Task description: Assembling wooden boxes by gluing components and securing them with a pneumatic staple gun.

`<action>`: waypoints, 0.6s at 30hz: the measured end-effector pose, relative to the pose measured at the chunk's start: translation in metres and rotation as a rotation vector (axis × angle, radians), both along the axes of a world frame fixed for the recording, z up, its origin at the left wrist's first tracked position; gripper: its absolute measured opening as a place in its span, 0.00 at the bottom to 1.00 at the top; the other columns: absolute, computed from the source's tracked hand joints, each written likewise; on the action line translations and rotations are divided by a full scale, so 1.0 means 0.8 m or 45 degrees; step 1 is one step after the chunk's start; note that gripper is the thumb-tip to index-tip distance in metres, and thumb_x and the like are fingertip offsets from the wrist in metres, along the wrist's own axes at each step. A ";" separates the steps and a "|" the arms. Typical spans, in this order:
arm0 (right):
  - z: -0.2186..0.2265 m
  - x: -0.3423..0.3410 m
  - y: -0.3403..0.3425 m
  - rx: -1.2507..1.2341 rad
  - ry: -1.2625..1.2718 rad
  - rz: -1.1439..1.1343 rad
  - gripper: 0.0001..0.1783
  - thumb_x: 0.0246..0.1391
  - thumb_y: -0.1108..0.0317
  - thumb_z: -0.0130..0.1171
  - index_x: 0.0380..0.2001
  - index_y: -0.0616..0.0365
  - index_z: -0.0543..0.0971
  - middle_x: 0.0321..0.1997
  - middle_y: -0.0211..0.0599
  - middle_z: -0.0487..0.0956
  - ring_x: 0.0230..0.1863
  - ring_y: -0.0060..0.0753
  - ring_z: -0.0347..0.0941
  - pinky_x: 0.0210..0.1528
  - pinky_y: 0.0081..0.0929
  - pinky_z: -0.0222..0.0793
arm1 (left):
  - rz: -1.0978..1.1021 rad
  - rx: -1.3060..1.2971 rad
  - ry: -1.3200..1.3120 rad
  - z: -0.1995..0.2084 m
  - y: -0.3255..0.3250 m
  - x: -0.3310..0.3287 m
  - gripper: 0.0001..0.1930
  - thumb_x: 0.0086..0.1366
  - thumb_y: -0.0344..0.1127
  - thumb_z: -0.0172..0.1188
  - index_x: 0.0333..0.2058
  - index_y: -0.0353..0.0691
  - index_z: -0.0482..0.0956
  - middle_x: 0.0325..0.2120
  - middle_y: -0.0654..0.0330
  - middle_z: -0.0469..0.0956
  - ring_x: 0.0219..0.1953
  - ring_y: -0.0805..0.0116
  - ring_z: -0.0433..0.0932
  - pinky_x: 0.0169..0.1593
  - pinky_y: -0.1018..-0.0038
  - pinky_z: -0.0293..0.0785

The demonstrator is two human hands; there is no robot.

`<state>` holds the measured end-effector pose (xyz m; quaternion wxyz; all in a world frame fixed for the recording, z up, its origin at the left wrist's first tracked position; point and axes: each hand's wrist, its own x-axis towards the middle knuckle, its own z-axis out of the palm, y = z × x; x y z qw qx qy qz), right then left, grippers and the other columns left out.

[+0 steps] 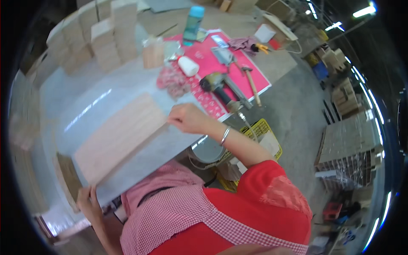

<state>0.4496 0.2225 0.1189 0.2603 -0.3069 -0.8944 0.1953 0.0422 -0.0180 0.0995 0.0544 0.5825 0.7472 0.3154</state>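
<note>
A pale, flat wooden board [121,136] lies slantwise on or just over the smooth light-grey worktop [85,97]; a gap beneath it cannot be made out. My left hand [88,203] pinches its near left corner between thumb and fingers. At the opposite end my right hand [186,118], with a silver bangle on the wrist, is closed on the board's right edge. Beside my left hand a darker wooden piece [68,180] stands along the worktop's left side. A crumpled pink cloth [173,80] lies just beyond my right hand.
Stacked wooden blocks [106,46] line the far left. On a pink sheet [255,70] rest a nail gun [219,87], a hammer [252,87], a white bottle with a red cap [188,66] and a blue bottle [193,25]. Below stand a bucket [207,148] and a yellow crate [272,131].
</note>
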 end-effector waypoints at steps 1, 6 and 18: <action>0.000 0.001 -0.004 0.041 0.000 -0.035 0.06 0.49 0.70 0.61 0.23 0.61 0.78 0.25 0.43 0.76 0.31 0.48 0.76 0.34 0.39 0.71 | -0.016 0.002 -0.019 0.001 0.000 0.000 0.04 0.60 0.24 0.62 0.30 0.27 0.78 0.24 0.49 0.74 0.27 0.57 0.74 0.34 0.66 0.70; 0.001 0.007 -0.015 0.119 -0.097 -0.052 0.08 0.49 0.69 0.61 0.21 0.60 0.77 0.25 0.41 0.75 0.31 0.48 0.76 0.34 0.41 0.71 | -0.075 0.103 -0.085 0.004 0.007 0.016 0.03 0.59 0.22 0.61 0.30 0.26 0.78 0.24 0.51 0.74 0.25 0.60 0.72 0.32 0.68 0.69; 0.002 0.003 -0.007 0.152 -0.172 -0.103 0.10 0.50 0.67 0.61 0.20 0.60 0.77 0.25 0.41 0.76 0.32 0.48 0.77 0.35 0.43 0.72 | 0.013 -0.402 0.117 0.070 0.025 0.021 0.10 0.56 0.30 0.67 0.31 0.28 0.79 0.27 0.48 0.78 0.27 0.57 0.77 0.31 0.65 0.70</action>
